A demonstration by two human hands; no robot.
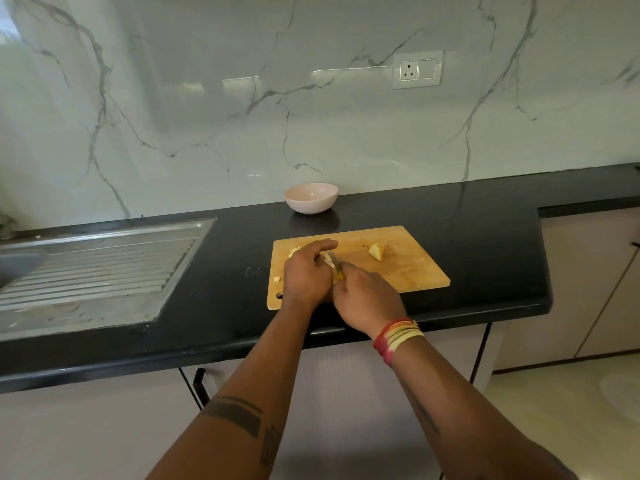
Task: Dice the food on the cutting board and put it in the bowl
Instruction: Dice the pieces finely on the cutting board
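Food [327, 259] under left fingers [322, 245], knife [334, 261] alongside

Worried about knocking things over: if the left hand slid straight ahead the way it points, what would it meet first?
Probably the pale food pieces just past the left hand, still on the cutting board; depth is unclear.

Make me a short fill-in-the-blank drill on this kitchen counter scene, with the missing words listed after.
1. The right hand grips a ____ over the cutting board.
2. The pink bowl holds ____ so far.
3. The bowl stands between the board and the ____.
4. A sliced food wedge lies on the board to the ____ of both hands.

Missing words: knife; nothing; wall; right
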